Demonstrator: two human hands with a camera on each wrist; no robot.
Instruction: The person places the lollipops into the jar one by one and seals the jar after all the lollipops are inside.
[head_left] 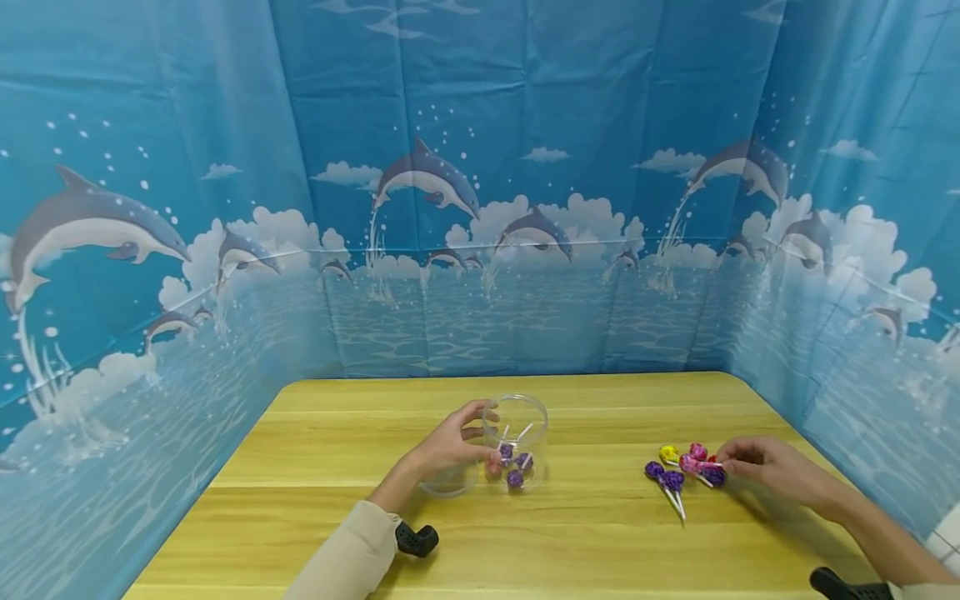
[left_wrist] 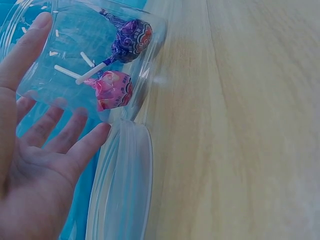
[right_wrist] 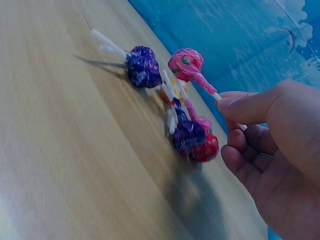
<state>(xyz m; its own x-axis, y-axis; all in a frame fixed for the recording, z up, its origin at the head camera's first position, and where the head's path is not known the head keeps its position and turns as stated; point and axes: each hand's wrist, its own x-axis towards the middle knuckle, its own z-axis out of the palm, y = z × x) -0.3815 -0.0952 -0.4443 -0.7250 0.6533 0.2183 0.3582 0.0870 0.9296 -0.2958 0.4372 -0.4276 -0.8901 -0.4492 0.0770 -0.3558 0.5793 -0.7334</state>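
Pink lollipop (right_wrist: 186, 64) is in my right hand (head_left: 765, 468): thumb and forefinger pinch the white stick near its free end, head lifted clear of the desk (head_left: 600, 533). Stick's long axis runs from my fingertips out toward the rest of the pile, head end away from the palm.

Loose lollipops (head_left: 684, 468) lie on the desk just beside that hand: purple, yellow, pink and a red one in a small heap, sticks pointing various ways. Two purple ones sit a bit apart from the heap, sticks toward me.

Clear plastic jar (head_left: 516, 442) stands well to the left of the pile, upright, mouth open. A few lollipops are already inside; the left wrist view shows a purple one and a pink one against the wall. Its clear lid (left_wrist: 122, 190) lies on the desk touching the jar's base on my side.

Left hand (head_left: 450, 446) steadies the jar: fingers straight and spread, thumb against the wall, not curled round it.

Right hand is the one near the candy; the jar lies leftward from it across bare desk.
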